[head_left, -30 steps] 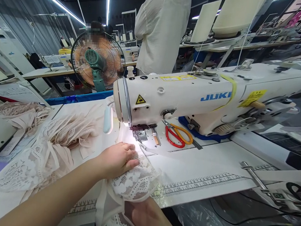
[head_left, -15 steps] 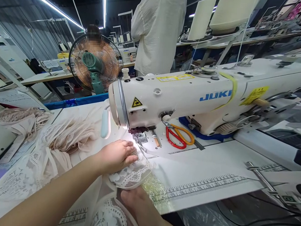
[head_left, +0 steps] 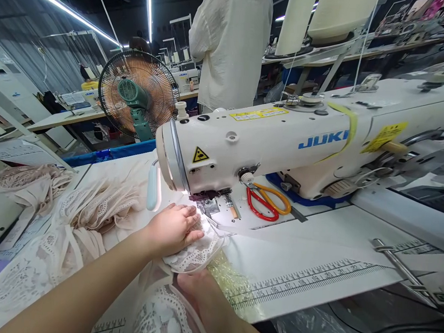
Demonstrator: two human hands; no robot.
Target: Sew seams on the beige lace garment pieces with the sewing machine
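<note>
Head view. Item, one white lace piece: we found it on the bench, before the needle end of the sewing machine, its long axis running from there back toward the wearer. It lay directly under the left hand, the hand nearer the needle end.

Item, left grip: not clamped; fingers outstretched and close together, palm down on the lace, thumb slightly apart, tips toward the machine. The forearm slanted in from the machine's near left.

Item, right hand: farther from the machine, against the lace's near rounded edge, its forearm rising from the near right. Its fingers were hidden, so we could not tell whether that grip was closed on cloth.

Adjuncts: red-and-orange-handled scissors beside the machine, beneath its arm; a lace pile to its left.
</note>
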